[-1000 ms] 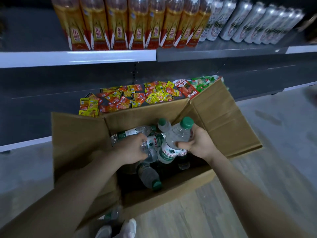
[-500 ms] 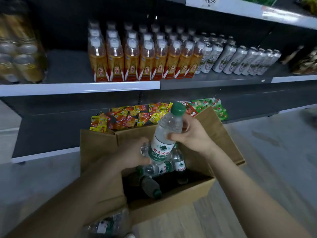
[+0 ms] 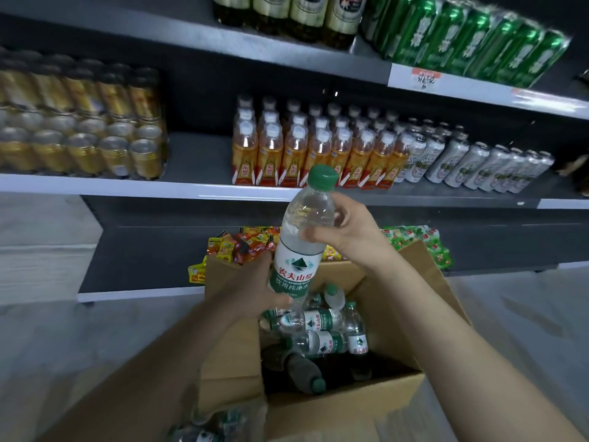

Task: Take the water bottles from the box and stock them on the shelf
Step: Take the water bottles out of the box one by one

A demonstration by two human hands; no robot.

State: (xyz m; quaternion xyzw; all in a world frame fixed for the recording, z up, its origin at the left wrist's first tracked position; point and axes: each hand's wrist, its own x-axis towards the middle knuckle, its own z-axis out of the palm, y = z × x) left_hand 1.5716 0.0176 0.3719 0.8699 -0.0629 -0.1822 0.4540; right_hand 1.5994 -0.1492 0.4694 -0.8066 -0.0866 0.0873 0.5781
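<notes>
In the head view, a water bottle [image 3: 301,240] with a green cap stands nearly upright at the centre of the frame, held above the open cardboard box [image 3: 347,406] by both hands. The right hand [image 3: 349,232] grips its clear upper part from the right, thumb across the front and fingers curled behind. The left hand [image 3: 255,288] holds the lower labelled part from the left, thumb pressed on the label near the base; its other fingers are hidden behind the bottle, so I cannot tell how they lie. The box fills the lower middle of the frame with its flaps open, and more water bottles [image 3: 322,327] lie jumbled inside it, most on their sides. Behind the box, on the lowest shelf, lie yellow and red snack packets [image 3: 242,244] and green ones [image 3: 420,240]. In the middle band of the frame a shelf [image 3: 127,186] carries gold cans [image 3: 83,145] at the left, orange drink bottles [image 3: 315,154] at the centre and silver cans [image 3: 471,167] at the right. At the upper right stand green cans [image 3: 462,39] and, left of them, what seem to be dark bottles [image 3: 287,11], cut off by the frame's top edge. A pale floor [image 3: 526,314] shows at the right.
</notes>
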